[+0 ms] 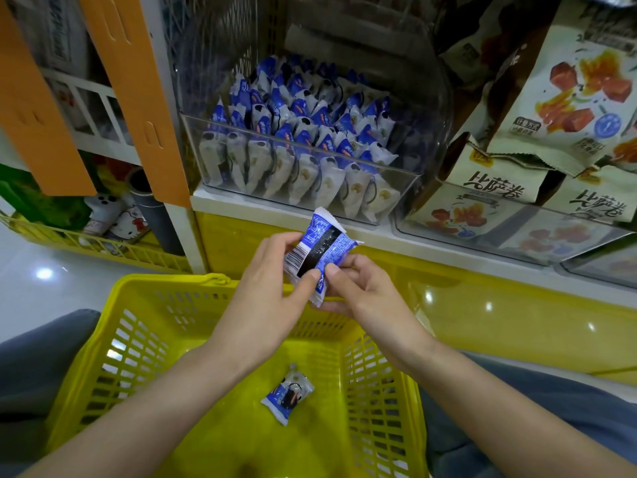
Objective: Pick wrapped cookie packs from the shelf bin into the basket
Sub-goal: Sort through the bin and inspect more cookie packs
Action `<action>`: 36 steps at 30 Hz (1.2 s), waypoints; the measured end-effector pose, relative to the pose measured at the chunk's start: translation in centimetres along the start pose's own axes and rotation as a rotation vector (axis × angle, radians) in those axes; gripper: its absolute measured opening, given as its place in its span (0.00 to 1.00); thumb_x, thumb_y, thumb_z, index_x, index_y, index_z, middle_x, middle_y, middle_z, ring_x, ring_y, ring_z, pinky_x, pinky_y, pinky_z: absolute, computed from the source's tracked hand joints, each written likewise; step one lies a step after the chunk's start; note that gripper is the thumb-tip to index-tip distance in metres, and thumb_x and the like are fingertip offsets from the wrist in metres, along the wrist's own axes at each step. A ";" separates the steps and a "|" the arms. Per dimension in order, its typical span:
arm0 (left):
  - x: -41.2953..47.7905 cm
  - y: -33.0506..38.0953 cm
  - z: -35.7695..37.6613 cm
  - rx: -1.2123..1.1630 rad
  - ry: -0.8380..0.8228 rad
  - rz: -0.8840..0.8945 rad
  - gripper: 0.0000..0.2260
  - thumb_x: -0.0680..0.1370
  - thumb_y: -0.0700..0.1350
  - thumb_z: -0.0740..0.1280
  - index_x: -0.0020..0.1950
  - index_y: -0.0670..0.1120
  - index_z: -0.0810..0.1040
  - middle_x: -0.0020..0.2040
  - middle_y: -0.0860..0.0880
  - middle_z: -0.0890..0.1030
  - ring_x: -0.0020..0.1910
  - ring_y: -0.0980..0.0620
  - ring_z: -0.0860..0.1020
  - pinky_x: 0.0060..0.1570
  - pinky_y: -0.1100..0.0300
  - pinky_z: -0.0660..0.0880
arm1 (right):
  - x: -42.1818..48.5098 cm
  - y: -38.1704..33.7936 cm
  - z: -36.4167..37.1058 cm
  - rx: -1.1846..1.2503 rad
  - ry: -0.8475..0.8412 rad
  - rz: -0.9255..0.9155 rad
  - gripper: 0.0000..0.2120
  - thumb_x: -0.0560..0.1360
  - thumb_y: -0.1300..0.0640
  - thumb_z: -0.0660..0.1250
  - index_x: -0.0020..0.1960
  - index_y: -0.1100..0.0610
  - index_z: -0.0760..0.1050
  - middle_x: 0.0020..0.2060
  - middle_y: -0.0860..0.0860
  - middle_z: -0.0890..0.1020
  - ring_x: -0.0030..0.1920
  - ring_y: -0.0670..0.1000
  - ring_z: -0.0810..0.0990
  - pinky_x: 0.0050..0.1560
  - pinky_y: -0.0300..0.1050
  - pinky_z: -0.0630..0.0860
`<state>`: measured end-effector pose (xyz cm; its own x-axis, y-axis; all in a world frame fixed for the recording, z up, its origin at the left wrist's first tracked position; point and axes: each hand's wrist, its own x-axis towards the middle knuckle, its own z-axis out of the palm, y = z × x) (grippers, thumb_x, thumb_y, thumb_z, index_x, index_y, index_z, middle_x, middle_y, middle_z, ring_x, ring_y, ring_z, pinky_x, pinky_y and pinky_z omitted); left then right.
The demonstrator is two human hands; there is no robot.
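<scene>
Both grips pinch one wrapped cookie pack (317, 251). The left grip (272, 281) pinches its left side between thumb and curled fingers. The right grip (362, 291) pinches the near right corner, thumb on top. The pack is tilted, barcode side up toward the camera, in the air just above the far rim of the yellow basket (165, 282) and just near of the shelf (241, 201) edge.

A second pack (287, 396) lies flat on the basket floor, well nearer the person. Farther off, on the shelf, the clear bin (405, 191) holds many more packs standing in rows. Bags of another snack (568, 98) sit to its right.

The pack looks ready for its drop, but it hangs over the rim rather than over the basket's middle. Released here, it could strike the rim and fall on the far side, between basket and shelf base. The film wrapper looks slick and is held only by its edges, so it could slide out if one grip loosens first. A hard squeeze could also crack the cookie inside.
</scene>
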<state>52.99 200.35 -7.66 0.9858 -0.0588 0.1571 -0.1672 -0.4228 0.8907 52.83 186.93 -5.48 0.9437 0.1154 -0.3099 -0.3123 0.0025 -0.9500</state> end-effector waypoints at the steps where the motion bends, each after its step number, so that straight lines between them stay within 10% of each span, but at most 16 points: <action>1: -0.1 0.0 0.0 0.031 -0.006 0.022 0.17 0.75 0.45 0.67 0.62 0.50 0.69 0.56 0.55 0.74 0.52 0.60 0.72 0.52 0.68 0.69 | 0.0 0.0 0.0 0.003 -0.003 -0.004 0.09 0.78 0.63 0.59 0.57 0.65 0.69 0.38 0.50 0.80 0.34 0.42 0.81 0.38 0.37 0.80; 10: -0.6 0.6 -0.7 0.270 -0.122 0.138 0.16 0.78 0.48 0.61 0.65 0.50 0.66 0.52 0.51 0.78 0.51 0.51 0.77 0.49 0.54 0.73 | -0.1 0.3 -0.2 -0.053 -0.040 -0.016 0.13 0.78 0.57 0.59 0.60 0.62 0.69 0.43 0.60 0.81 0.36 0.45 0.81 0.38 0.39 0.80; 36: 0.0 0.3 -1.4 0.587 -0.264 0.200 0.22 0.79 0.39 0.61 0.72 0.48 0.61 0.60 0.51 0.68 0.52 0.50 0.76 0.48 0.57 0.74 | 0.5 2.2 0.1 -0.243 0.046 -0.121 0.06 0.75 0.55 0.65 0.47 0.52 0.67 0.41 0.52 0.80 0.41 0.47 0.81 0.38 0.43 0.81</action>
<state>52.96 201.52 -6.80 0.9197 -0.3742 0.1188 -0.3846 -0.7978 0.4643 52.58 187.06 -7.74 0.9782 0.0840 -0.1900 -0.1670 -0.2260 -0.9597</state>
